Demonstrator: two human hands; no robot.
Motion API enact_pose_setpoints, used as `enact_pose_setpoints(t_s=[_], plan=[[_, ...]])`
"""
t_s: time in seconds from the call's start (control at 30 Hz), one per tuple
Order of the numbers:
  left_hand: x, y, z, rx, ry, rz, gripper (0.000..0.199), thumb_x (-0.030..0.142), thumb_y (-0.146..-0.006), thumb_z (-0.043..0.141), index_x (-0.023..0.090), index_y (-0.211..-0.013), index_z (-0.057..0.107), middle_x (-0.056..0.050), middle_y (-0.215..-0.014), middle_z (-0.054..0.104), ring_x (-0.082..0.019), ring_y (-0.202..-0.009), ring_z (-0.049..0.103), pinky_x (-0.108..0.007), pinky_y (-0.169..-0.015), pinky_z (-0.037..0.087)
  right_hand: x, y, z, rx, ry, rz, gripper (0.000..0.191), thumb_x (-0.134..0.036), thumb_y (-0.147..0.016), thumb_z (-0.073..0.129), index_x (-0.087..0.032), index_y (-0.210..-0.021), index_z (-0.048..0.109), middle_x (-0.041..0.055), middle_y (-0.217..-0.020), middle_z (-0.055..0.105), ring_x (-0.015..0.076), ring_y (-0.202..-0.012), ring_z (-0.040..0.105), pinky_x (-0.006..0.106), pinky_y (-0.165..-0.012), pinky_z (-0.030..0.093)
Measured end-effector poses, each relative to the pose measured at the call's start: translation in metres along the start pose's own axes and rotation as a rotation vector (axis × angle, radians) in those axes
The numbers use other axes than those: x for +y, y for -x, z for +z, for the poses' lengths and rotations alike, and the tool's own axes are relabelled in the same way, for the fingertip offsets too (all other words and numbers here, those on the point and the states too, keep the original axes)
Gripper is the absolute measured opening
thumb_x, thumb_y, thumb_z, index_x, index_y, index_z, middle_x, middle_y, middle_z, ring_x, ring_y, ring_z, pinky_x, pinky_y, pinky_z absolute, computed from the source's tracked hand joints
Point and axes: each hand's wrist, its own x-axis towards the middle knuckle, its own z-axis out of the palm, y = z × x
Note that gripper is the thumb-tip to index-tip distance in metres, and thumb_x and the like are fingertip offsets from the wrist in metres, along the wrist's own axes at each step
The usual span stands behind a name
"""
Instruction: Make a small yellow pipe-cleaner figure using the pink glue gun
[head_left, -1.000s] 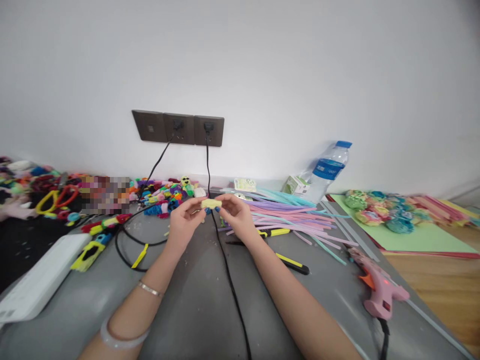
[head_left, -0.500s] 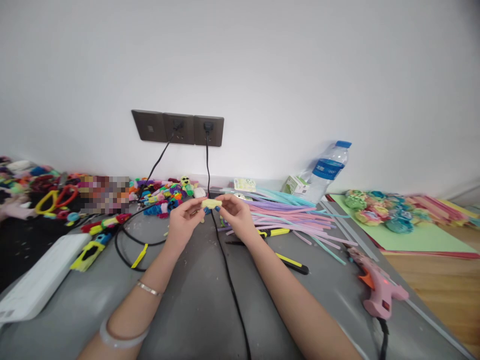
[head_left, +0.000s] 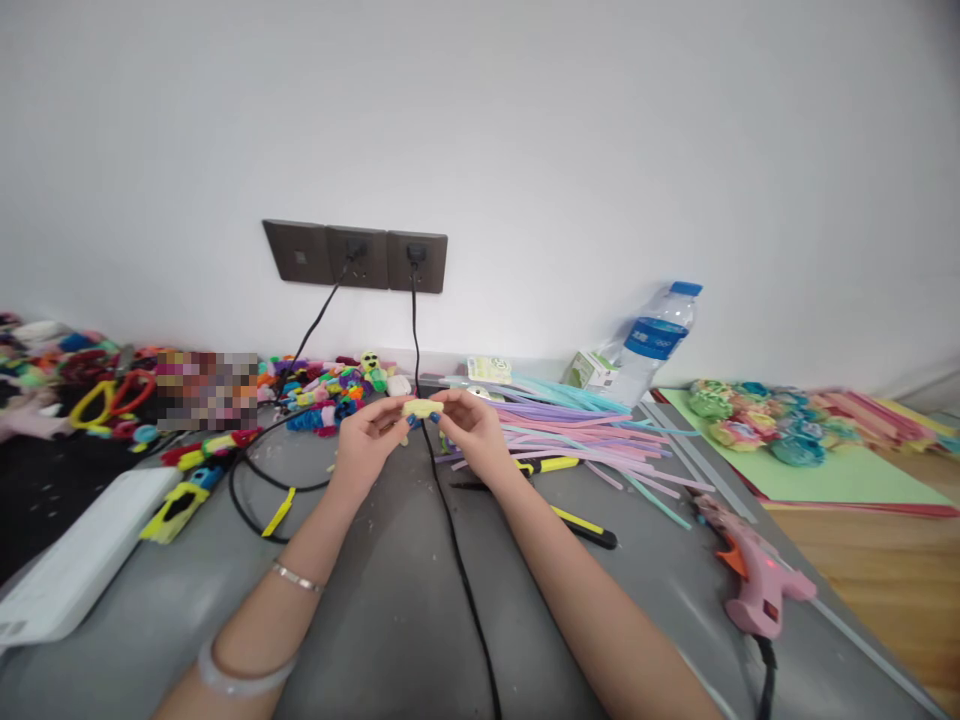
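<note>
Both hands meet above the grey table, pinching a small pale yellow fuzzy piece (head_left: 423, 408) between them. My left hand (head_left: 367, 435) grips its left end with thumb and fingertips. At the right end, my right hand (head_left: 474, 428) holds it the same way. Whether the piece is rolled or folded pipe cleaner is too small to tell. Behind and below the hands runs a black cable (head_left: 457, 545). Beside my right forearm lie yellow-and-black pliers (head_left: 551, 466), their handles partly covered by the arm.
Pastel pipe cleaners (head_left: 585, 430) spread to the right, near a water bottle (head_left: 656, 345). A pink glue gun (head_left: 761, 580) with a red light lies at the right edge. Colourful fuzzy pieces (head_left: 330, 395), scissors (head_left: 112, 400) and a white power strip (head_left: 97, 550) are on the left.
</note>
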Motion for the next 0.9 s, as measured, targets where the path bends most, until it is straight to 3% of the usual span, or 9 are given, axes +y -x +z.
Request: enact_pose_setpoints(t_s=[0.67,0.9], plan=[[0.0008,0.0003,0.0008,0.01,-0.019,-0.009,0.038,0.039,-0.069,0.079,0.014,-0.097,0.075,-0.012,-0.099,0.077,-0.027,-0.094,0.073,-0.039,-0.085,0.059,-0.0002,-0.0002,-0.0004,0.007,0.015,0.02,0.03,-0.042,-0.078,0.072,-0.02,-0.095,0.064,0.0045,-0.084,0.068,0.0171,-0.077,0.062,0.03,-0.068,0.048],[0.001,0.0006,0.001,0.002,-0.016,-0.011,0.037,0.04,-0.069,0.079,0.014,-0.096,0.075,-0.012,-0.097,0.077,-0.026,-0.091,0.073,-0.036,-0.082,0.059,0.0003,-0.0007,-0.0011,0.001,0.004,0.028,0.029,-0.041,-0.077,0.073,-0.02,-0.094,0.064,0.0046,-0.084,0.067,0.0178,-0.077,0.062,0.03,-0.068,0.048]])
